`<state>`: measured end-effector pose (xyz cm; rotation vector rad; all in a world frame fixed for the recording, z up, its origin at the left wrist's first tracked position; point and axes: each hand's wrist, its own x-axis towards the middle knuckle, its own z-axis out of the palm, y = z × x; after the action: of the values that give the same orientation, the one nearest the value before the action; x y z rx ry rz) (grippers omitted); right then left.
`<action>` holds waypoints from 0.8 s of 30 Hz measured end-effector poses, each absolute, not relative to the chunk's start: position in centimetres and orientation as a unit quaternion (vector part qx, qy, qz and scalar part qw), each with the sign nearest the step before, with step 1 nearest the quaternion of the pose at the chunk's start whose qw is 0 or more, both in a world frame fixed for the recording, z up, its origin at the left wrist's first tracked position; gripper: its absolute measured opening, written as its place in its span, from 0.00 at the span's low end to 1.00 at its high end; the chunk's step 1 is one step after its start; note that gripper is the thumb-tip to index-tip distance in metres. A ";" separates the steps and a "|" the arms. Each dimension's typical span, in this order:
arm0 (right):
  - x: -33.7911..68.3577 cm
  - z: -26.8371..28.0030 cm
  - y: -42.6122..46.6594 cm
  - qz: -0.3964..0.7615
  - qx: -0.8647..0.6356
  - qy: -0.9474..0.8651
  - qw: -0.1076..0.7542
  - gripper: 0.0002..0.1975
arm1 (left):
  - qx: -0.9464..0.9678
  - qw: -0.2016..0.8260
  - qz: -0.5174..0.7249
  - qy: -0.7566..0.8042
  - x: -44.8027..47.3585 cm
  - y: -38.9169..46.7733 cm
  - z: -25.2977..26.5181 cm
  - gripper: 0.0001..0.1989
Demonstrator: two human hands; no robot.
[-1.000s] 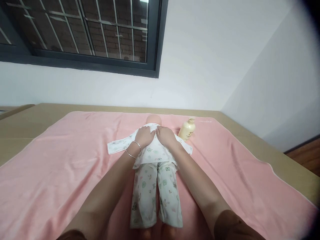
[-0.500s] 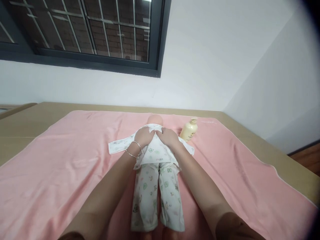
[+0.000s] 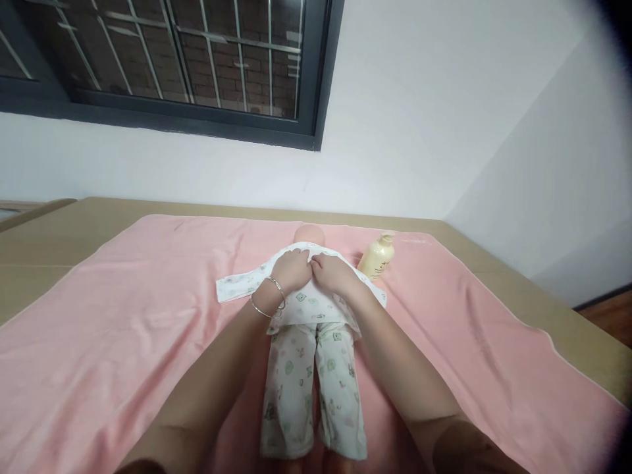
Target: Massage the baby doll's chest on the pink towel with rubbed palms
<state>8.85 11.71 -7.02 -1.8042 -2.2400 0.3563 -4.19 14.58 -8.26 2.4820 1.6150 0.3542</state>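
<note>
A baby doll [image 3: 309,234] lies on a pink sheet, its head away from me; only a smooth part of the head shows. It wears a white printed pajama top [image 3: 307,309] with sleeves stretched to both sides, and matching pajama pants [image 3: 289,395]. My left hand [image 3: 292,270], below a silver bangle [image 3: 269,297], is closed at the upper middle of the top. Beside it, my right hand [image 3: 333,273] is closed with its fingers pinched on the same cloth. The fingertips of both hands nearly meet. What lies beneath them is hidden.
A pale yellow pump bottle [image 3: 377,257] stands leaning slightly, right of the doll's shoulder. The pink sheet [image 3: 162,316] covers most of a tan surface [image 3: 39,257], which ends at a white wall. A dark-framed barred window [image 3: 197,118] is above on the left.
My fingers have curled in from lying along the top to a pinch near the neckline. The view has shifted slightly; the doll and bottle stay in place.
</note>
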 end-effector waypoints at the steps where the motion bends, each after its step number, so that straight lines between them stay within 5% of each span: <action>1: 9.1 -7.3 12.1 0.128 -0.619 -0.764 0.132 0.20 | 0.820 0.085 0.131 0.550 -4.3 15.0 -8.6 0.17; 8: 10.1 -10.3 14.9 0.111 -0.677 -0.704 0.184 0.23 | 0.784 0.108 0.229 0.566 -5.0 17.6 -11.4 0.26; 19: 8.8 -7.6 12.2 0.112 -0.612 -0.774 0.116 0.21 | 0.806 0.067 0.066 0.585 -4.7 14.6 -8.3 0.21; 24: 9.8 -8.7 13.7 0.146 -0.643 -0.736 0.150 0.25 | 0.796 0.117 0.131 0.580 -5.6 16.6 -9.5 0.26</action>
<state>9.85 13.74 -8.74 -1.8483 -2.1154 0.4203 -5.62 16.56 -9.47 2.3298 1.6965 0.3828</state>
